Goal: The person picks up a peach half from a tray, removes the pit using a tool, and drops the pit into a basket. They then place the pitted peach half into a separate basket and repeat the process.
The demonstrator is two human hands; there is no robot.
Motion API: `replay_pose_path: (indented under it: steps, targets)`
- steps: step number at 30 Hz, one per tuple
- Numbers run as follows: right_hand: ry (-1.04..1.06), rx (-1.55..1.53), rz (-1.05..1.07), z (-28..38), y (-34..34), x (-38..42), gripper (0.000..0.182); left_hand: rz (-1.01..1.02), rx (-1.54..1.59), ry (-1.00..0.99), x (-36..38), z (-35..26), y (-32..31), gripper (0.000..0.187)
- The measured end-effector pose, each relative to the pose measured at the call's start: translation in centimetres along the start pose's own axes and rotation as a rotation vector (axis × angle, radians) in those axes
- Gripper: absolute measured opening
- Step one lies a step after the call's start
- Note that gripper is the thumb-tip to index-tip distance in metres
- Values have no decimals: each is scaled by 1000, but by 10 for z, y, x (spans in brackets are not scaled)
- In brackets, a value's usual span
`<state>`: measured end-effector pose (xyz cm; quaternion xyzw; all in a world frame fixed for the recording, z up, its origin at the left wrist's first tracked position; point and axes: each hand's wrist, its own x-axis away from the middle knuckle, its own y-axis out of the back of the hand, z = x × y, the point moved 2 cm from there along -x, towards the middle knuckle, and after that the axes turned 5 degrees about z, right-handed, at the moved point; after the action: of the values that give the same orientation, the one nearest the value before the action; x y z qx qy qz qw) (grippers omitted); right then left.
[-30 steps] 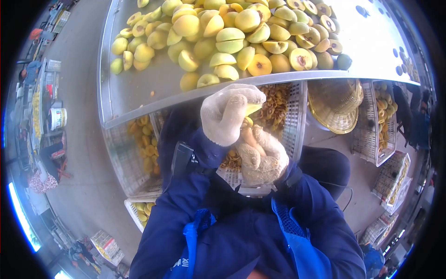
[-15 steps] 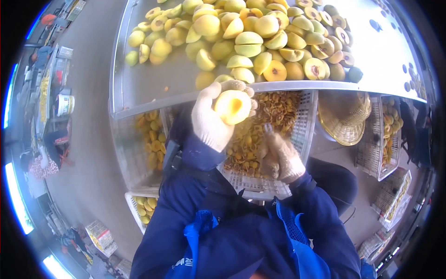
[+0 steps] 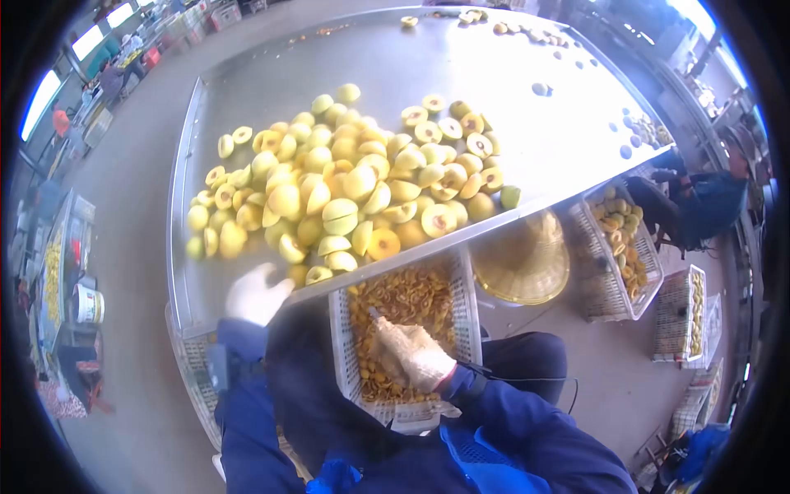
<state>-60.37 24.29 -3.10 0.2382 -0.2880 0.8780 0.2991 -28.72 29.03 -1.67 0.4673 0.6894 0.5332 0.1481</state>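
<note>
My left hand (image 3: 259, 295), in a pale glove and slightly blurred, is at the near edge of the metal table (image 3: 329, 53), just left of the pile of halved yellow peaches (image 3: 325, 177). Its fingers look apart, and I see no fruit in it. My right hand (image 3: 411, 354), in a stained glove, is closed around a small tool (image 3: 375, 314) whose grey metal tip pokes out toward the upper left; the rest of it is hidden in the fist. Below that hand is a white crate (image 3: 471, 309) filled with brown-orange peach pits and scraps (image 3: 403, 296).
A woven straw hat (image 3: 527, 259) lies right of the crate. Farther right stand crates of peaches (image 3: 621, 239) and a seated person (image 3: 712, 202). Dark fruit (image 3: 638, 132) lies at the table's right end. A white bucket (image 3: 90, 306) is at left.
The peach half has left my left hand, which moved left to the table edge. My right hand still grips the tool over the crate. The view has tilted up and turned, showing more table.
</note>
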Motion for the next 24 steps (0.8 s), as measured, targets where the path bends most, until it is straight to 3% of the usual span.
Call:
replay_pose_path:
  steps: [2,6,13,16,19,20,21,24]
  targets:
    - [15,9,28,2,0,2,61,49,-105,50,-14,-24,5,60]
    - [-14,3,31,-1,0,3,62,-51,-95,27,-36,1,-9,59]
    - [-60,81,13,8,-5,3,60,-20,-153,53,-25,-11,-2,69]
    - [-42,86,15,10,-5,2,60,-142,-53,-11,-32,4,-6,65]
    - [38,46,-20,6,-1,-3,59,-56,963,60,-23,26,-8,65]
    - [55,25,-22,2,-2,-5,58,-27,1488,-62,-9,21,-9,70]
    - [34,18,-37,14,-6,1,57,46,1752,-200,10,0,-4,76]
    - [74,62,-20,24,-12,2,58,105,1924,-342,34,-39,-17,82]
